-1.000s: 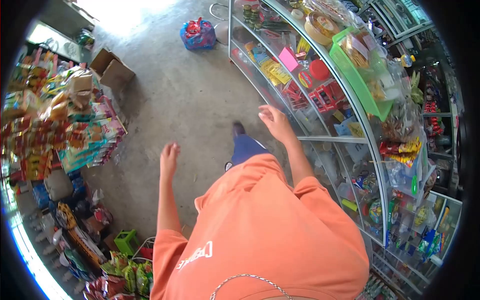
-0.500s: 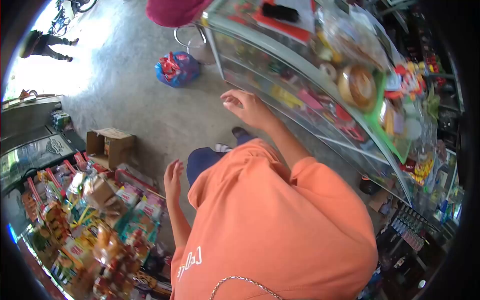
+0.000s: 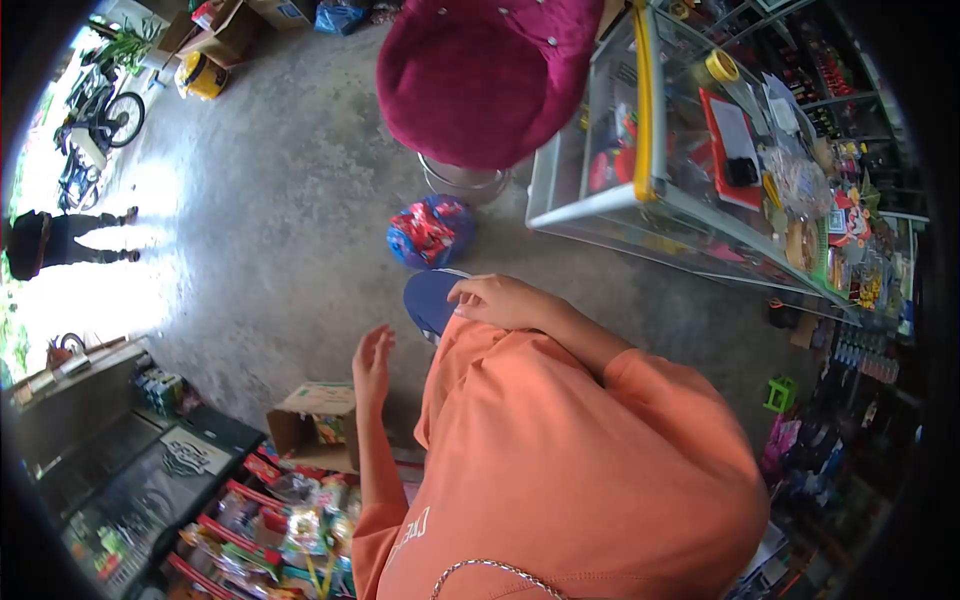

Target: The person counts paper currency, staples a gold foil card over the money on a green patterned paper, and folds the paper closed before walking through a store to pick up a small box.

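Note:
My left hand point(image 3: 372, 362) hangs over the grey floor, left of my orange shirt point(image 3: 570, 450), with its fingers apart and nothing in it. Its nearest object is an open cardboard box point(image 3: 318, 420) on the floor. My right hand point(image 3: 492, 302) lies over the front of my shirt beside my dark blue leg point(image 3: 428, 298). Its fingers are slightly curled and spread, and they hold nothing. Just beyond it, a blue bag with red contents point(image 3: 432, 232) rests on the floor.
A magenta seat point(image 3: 480, 90) stands ahead, beside a glass display case point(image 3: 600, 215) on the right. Packaged goods point(image 3: 300, 520) fill a rack at lower left, near a dark glass-topped cooler point(image 3: 130, 510). A person point(image 3: 70, 240) and a motorcycle point(image 3: 100, 125) are far left.
The view has moved forward: the blue bag is nearer, and the whole magenta seat and the case's end now show. My right hand has come down toward my shirt. My left hand still hangs free.

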The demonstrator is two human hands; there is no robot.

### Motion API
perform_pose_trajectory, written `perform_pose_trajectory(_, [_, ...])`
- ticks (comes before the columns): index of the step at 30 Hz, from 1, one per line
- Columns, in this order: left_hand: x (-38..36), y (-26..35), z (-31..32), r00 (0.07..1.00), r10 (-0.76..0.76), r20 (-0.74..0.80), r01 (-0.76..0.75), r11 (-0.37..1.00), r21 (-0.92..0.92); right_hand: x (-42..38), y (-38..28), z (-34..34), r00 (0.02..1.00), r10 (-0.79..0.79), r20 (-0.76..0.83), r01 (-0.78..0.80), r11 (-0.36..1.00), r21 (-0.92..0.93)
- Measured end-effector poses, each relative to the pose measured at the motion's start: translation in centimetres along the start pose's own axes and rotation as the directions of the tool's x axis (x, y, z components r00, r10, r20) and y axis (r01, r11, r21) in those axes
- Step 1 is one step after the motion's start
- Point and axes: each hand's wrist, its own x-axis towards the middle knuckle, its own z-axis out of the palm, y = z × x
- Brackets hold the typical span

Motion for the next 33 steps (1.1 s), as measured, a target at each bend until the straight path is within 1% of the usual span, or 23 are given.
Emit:
perform_pose_trajectory(2, [6.7, 7.2, -4.0, 0.996, 0.078, 0.044, -0.079, 0.997, 0.019, 5.5, -2.5, -0.6, 0.999, 0.043, 0.022, -0.044, 0.998, 0.049])
perform_pose_trajectory(3, [10.5, 10.1, -5.8, 0.986, 0.151, 0.064, -0.155, 0.986, 0.064, 9.1, -2.0, -0.3, 0.999, -0.004, -0.049, 0.004, 1.000, 0.018])
perform_pose_trajectory(5, [18.4, 14.8, -8.5, 0.957, 0.278, 0.084, -0.286, 0.952, 0.112, 16.2, -4.1, -2.0, 0.993, -0.003, -0.116, 0.000, 1.000, -0.030])
perform_pose_trajectory(6, [21.9, 17.0, -9.4, 0.950, 0.299, 0.085, -0.308, 0.943, 0.122, 19.9, -4.8, -3.0, 0.990, -0.006, -0.143, -0.002, 0.999, -0.053])
perform_pose_trajectory(7, [25.3, 19.4, -10.3, 0.945, 0.315, 0.089, -0.325, 0.935, 0.143, 24.2, -5.0, -4.0, 0.982, -0.076, -0.173, 0.071, 0.997, -0.034])
perform_pose_trajectory(9, [32.0, 21.6, -12.7, 0.939, 0.331, 0.092, -0.344, 0.907, 0.241, 33.3, -5.0, -6.0, 0.984, -0.071, -0.162, 0.069, 0.997, -0.018])
perform_pose_trajectory(10, [35.4, 21.7, -14.2, 0.943, 0.313, 0.116, -0.332, 0.910, 0.248, 38.3, -5.0, -7.6, 0.981, -0.070, -0.180, 0.072, 0.997, 0.000])
perform_pose_trajectory(11, [38.5, 21.1, -16.2, 0.939, 0.303, 0.160, -0.338, 0.897, 0.284, 42.7, -5.3, -9.3, 0.984, -0.018, -0.179, 0.023, 0.999, 0.024])
perform_pose_trajectory(12, [42.4, 18.5, -18.4, 0.948, 0.275, 0.160, -0.296, 0.948, 0.121, 47.4, -4.3, -10.8, 0.976, -0.048, -0.213, 0.019, 0.991, -0.136])
perform_pose_trajectory(13, [45.6, 19.0, -20.4, 0.970, 0.151, 0.192, -0.188, 0.963, 0.193, 51.6, -3.9, -13.5, 0.957, -0.061, -0.285, -0.003, 0.976, -0.220])
perform_pose_trajectory(14, [46.4, 20.1, -21.0, 0.982, 0.088, 0.165, -0.119, 0.975, 0.190, 52.8, -3.7, -14.1, 0.951, -0.052, -0.303, -0.041, 0.955, -0.292])
perform_pose_trajectory(15, [47.7, 21.3, -21.2, 0.990, 0.024, 0.138, -0.050, 0.981, 0.187, 54.0, -5.5, -16.5, 0.940, -0.116, -0.321, -0.023, 0.917, -0.399])
perform_pose_trajectory(16, [49.6, 23.1, -21.8, 0.993, 0.006, 0.116, -0.036, 0.965, 0.258, 56.5, -6.5, -18.9, 0.896, -0.130, -0.424, -0.006, 0.952, -0.305])
perform_pose_trajectory(17, [51.5, 22.7, -24.5, 0.988, -0.019, 0.156, -0.025, 0.961, 0.274, 57.2, -8.4, -20.1, 0.824, -0.157, -0.545, 0.042, 0.975, -0.217])
perform_pose_trajectory(18, [55.2, 21.8, -26.2, 0.982, 0.017, 0.190, -0.063, 0.969, 0.238, 58.3, -9.6, -24.4, 0.719, -0.231, -0.656, 0.113, 0.970, -0.217])
perform_pose_trajectory(20, [60.0, 24.6, -27.6, 0.980, -0.091, 0.175, 0.048, 0.970, 0.237, 58.4, -11.9, -29.8, 0.759, -0.101, -0.643, 0.015, 0.990, -0.137])
perform_pose_trajectory(22, [67.0, 27.4, -26.9, 0.973, -0.144, 0.182, 0.100, 0.967, 0.234, 59.5, -11.3, -33.9, 0.692, -0.122, -0.711, -0.029, 0.980, -0.196])
perform_pose_trajectory(23, [71.1, 29.3, -26.0, 0.967, -0.179, 0.179, 0.132, 0.960, 0.245, 59.6, -11.4, -35.9, 0.688, -0.078, -0.721, -0.093, 0.976, -0.195])
perform_pose_trajectory(26, [84.5, 34.5, -20.8, 0.921, -0.090, 0.378, -0.025, 0.957, 0.289, 60.0, -10.8, -42.4, 0.634, 0.129, -0.763, -0.304, 0.948, -0.091])
perform_pose_trajectory(27, [91.6, 40.6, -15.2, 0.823, 0.016, 0.568, -0.243, 0.913, 0.326, 61.1, -10.2, -44.8, 0.573, 0.247, -0.781, -0.390, 0.921, 0.006])
perform_pose_trajectory(30, [102.7, 48.3, -6.8, 0.686, 0.026, 0.727, -0.411, 0.838, 0.358, 63.3, -6.7, -47.4, 0.326, 0.205, -0.923, -0.417, 0.907, 0.055])
perform_pose_trajectory(31, [106.7, 49.6, -3.8, 0.640, 0.018, 0.768, -0.461, 0.809, 0.366, 63.6, -6.4, -48.2, 0.282, 0.297, -0.912, -0.491, 0.862, 0.129])
perform_pose_trajectory(33, [111.1, 53.0, 3.1, 0.542, -0.013, 0.840, -0.541, 0.760, 0.361, 63.1, -7.4, -49.9, 0.211, 0.388, -0.897, -0.484, 0.839, 0.249])
